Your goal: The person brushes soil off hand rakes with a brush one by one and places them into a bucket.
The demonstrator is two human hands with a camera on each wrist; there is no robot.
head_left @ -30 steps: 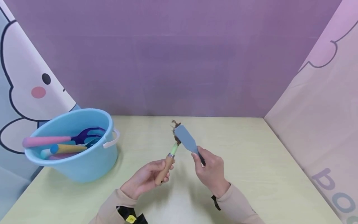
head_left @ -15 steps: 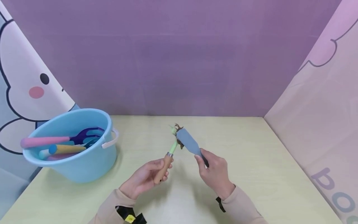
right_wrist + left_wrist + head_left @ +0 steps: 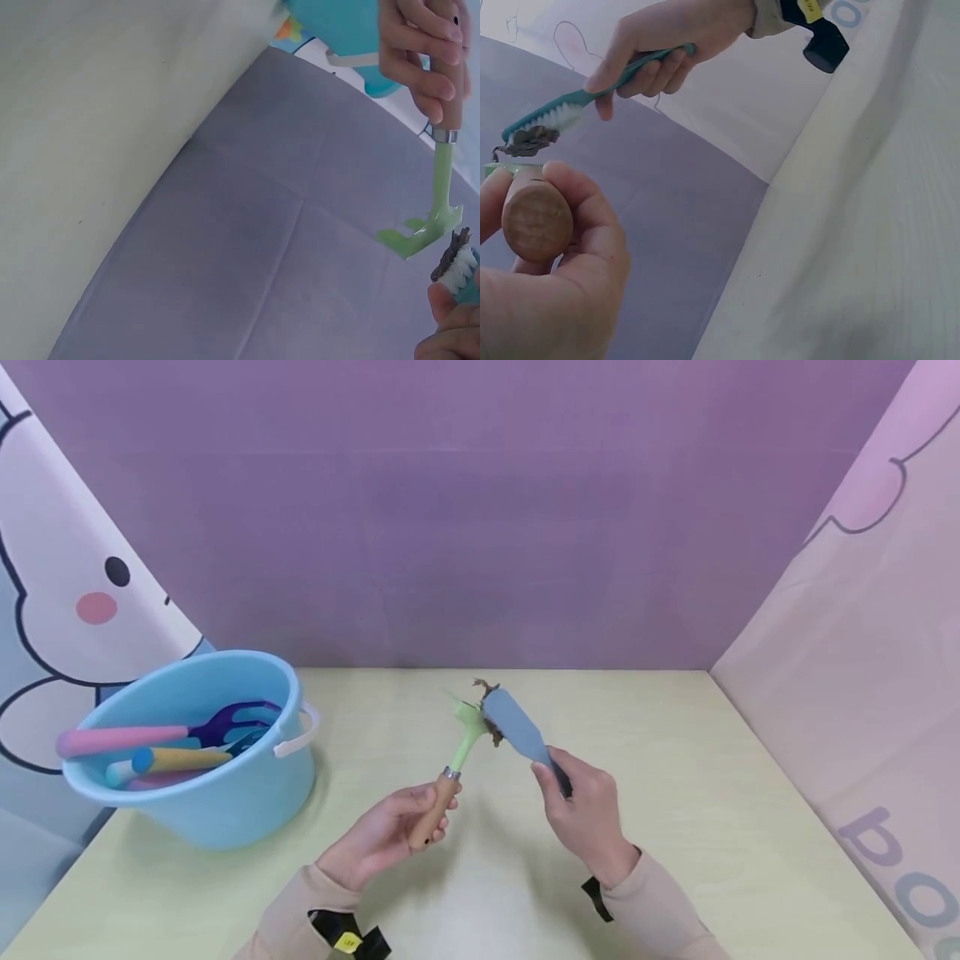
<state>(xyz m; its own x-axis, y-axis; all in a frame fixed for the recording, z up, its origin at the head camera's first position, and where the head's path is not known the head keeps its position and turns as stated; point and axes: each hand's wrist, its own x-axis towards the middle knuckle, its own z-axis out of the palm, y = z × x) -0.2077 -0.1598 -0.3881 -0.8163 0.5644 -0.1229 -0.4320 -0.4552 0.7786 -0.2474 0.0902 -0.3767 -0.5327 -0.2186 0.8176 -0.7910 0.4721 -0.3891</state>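
Observation:
My left hand (image 3: 382,835) grips the wooden handle of a small green hand rake (image 3: 439,217), its pronged head raised above the table. In my right hand (image 3: 588,814) is a blue brush (image 3: 516,724), pinched by its dark handle. White bristles (image 3: 562,116) show on the brush's underside in the left wrist view. A brown, stringy clump (image 3: 531,140) clings to those bristles, right beside the rake head. Seen from the right wrist, the green prongs look bare, with a small gap between them and the clump.
A light blue bucket (image 3: 225,810) stands on the table at the left, its white handle hanging on the near right side. Inside lie a purple fork with a pink handle (image 3: 123,740) and a yellow-handled tool (image 3: 187,759). A purple wall (image 3: 480,527) backs the pale table (image 3: 675,827).
The brush has shifted right, and the brown clump has come off the rake head with it. More of the green head now shows. My left hand has barely moved.

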